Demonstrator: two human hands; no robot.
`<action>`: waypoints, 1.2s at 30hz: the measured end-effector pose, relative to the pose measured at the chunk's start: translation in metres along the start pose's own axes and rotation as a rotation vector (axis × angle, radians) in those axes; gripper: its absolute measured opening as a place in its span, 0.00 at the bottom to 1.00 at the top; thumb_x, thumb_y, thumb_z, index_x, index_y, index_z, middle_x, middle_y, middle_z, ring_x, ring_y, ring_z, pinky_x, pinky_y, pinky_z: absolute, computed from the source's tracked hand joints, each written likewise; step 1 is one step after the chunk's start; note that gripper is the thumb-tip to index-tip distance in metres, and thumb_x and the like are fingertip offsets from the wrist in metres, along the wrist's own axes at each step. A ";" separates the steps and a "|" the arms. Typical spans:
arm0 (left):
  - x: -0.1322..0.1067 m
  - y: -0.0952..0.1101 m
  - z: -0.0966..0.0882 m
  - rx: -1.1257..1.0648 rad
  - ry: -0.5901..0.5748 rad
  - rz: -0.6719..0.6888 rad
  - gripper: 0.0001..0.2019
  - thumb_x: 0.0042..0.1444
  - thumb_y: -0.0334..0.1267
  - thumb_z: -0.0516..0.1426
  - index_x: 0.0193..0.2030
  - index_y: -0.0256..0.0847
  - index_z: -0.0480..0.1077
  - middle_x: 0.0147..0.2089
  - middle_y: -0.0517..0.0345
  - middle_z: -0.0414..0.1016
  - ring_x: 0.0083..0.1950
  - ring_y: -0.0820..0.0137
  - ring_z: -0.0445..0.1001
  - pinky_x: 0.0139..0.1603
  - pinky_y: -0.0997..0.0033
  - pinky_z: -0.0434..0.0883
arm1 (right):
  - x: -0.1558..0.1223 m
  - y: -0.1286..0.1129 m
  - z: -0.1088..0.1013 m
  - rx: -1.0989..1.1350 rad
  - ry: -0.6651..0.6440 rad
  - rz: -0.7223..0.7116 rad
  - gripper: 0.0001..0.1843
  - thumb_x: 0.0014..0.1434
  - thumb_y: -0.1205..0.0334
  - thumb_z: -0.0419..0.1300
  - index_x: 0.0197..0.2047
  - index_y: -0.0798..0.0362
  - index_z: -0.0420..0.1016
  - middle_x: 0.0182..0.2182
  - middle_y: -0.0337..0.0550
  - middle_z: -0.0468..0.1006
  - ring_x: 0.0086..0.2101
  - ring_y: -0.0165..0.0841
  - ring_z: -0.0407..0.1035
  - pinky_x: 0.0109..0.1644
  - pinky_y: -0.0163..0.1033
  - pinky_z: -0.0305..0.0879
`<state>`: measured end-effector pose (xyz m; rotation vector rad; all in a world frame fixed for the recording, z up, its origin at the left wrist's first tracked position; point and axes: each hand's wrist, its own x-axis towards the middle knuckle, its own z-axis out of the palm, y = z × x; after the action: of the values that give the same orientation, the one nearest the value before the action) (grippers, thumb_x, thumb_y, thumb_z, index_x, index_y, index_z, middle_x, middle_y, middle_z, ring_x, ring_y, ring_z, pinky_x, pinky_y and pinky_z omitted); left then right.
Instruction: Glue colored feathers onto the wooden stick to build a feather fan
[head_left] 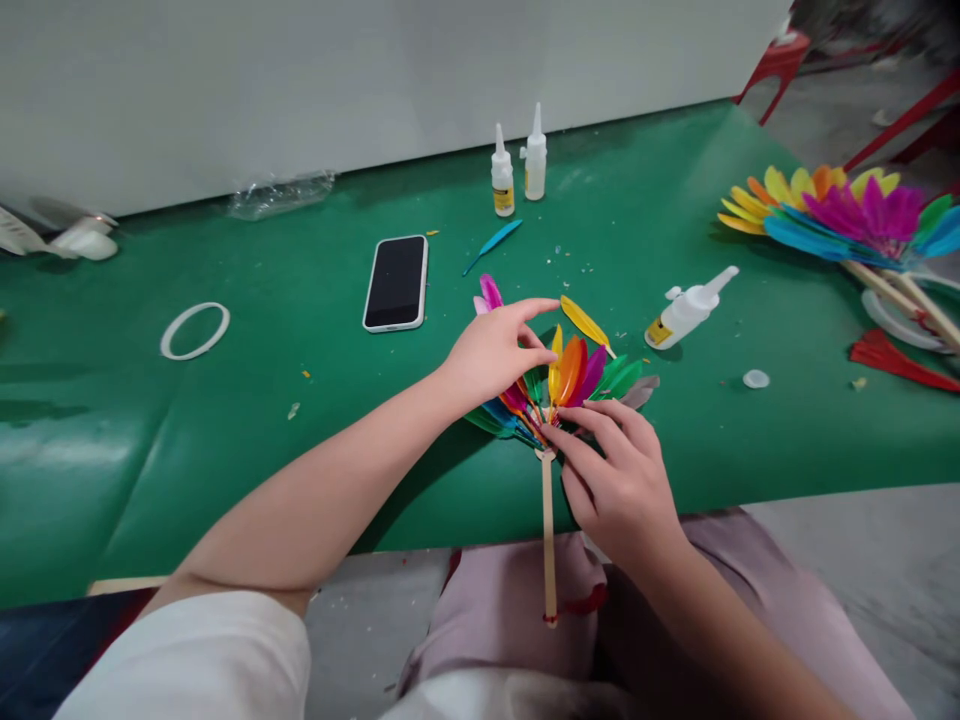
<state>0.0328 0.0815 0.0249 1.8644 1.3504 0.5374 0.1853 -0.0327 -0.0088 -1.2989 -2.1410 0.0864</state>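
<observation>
A feather fan (574, 370) of many colours rests on the green table, its flat wooden handle (549, 530) jutting past the near edge. My right hand (622, 470) is at the base of the feathers, thumb and index finger pressed together on the quills. Above the fan's left side stretches my left hand (495, 345), thumb and index finger apart. Its index fingertip is at the end of a loose yellow feather (585, 322), and its thumb is close to an upright yellow feather in the fan. The left hand hides some of the feathers.
Two glue bottles (503, 185) stand at the back; another glue bottle (686, 312) leans at the right. A phone (396, 283), blue feather (495, 243), white ring (193, 331) and small cap (756, 379) lie around. Finished-looking feather fans (862, 215) and a red tassel (896, 358) are far right.
</observation>
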 end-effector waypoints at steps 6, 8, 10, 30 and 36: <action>-0.003 0.006 0.005 0.005 0.024 -0.027 0.34 0.46 0.34 0.61 0.60 0.48 0.55 0.26 0.62 0.75 0.28 0.73 0.72 0.28 0.75 0.64 | -0.001 0.001 0.001 0.006 -0.018 0.003 0.17 0.52 0.71 0.54 0.45 0.51 0.73 0.44 0.42 0.70 0.47 0.39 0.59 0.52 0.50 0.60; -0.003 0.007 0.005 0.012 0.028 -0.026 0.33 0.46 0.34 0.61 0.60 0.48 0.55 0.26 0.63 0.75 0.27 0.73 0.71 0.27 0.75 0.63 | -0.001 0.001 0.001 0.006 -0.024 0.006 0.17 0.52 0.70 0.54 0.45 0.51 0.73 0.44 0.41 0.70 0.47 0.38 0.59 0.53 0.49 0.60; -0.003 0.007 0.003 -0.009 0.014 -0.028 0.33 0.46 0.32 0.60 0.60 0.48 0.55 0.26 0.63 0.75 0.25 0.74 0.70 0.26 0.76 0.62 | -0.001 0.001 0.001 0.010 -0.028 0.012 0.18 0.52 0.70 0.54 0.45 0.50 0.73 0.44 0.41 0.70 0.48 0.38 0.59 0.53 0.49 0.59; -0.002 0.003 0.002 -0.098 -0.093 -0.011 0.29 0.49 0.30 0.58 0.59 0.44 0.56 0.26 0.63 0.72 0.22 0.79 0.64 0.25 0.78 0.61 | -0.002 0.005 0.003 0.017 -0.012 0.015 0.17 0.52 0.69 0.55 0.44 0.47 0.74 0.44 0.40 0.70 0.47 0.37 0.59 0.52 0.48 0.61; -0.003 0.005 0.002 -0.065 -0.078 -0.007 0.28 0.48 0.30 0.58 0.58 0.45 0.57 0.25 0.64 0.72 0.25 0.77 0.68 0.26 0.78 0.62 | -0.001 0.004 0.003 0.020 0.015 0.005 0.17 0.51 0.70 0.56 0.44 0.47 0.74 0.44 0.40 0.70 0.47 0.37 0.59 0.52 0.49 0.60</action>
<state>0.0358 0.0773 0.0278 1.8090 1.2732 0.4936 0.1874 -0.0309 -0.0132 -1.2898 -2.1194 0.0994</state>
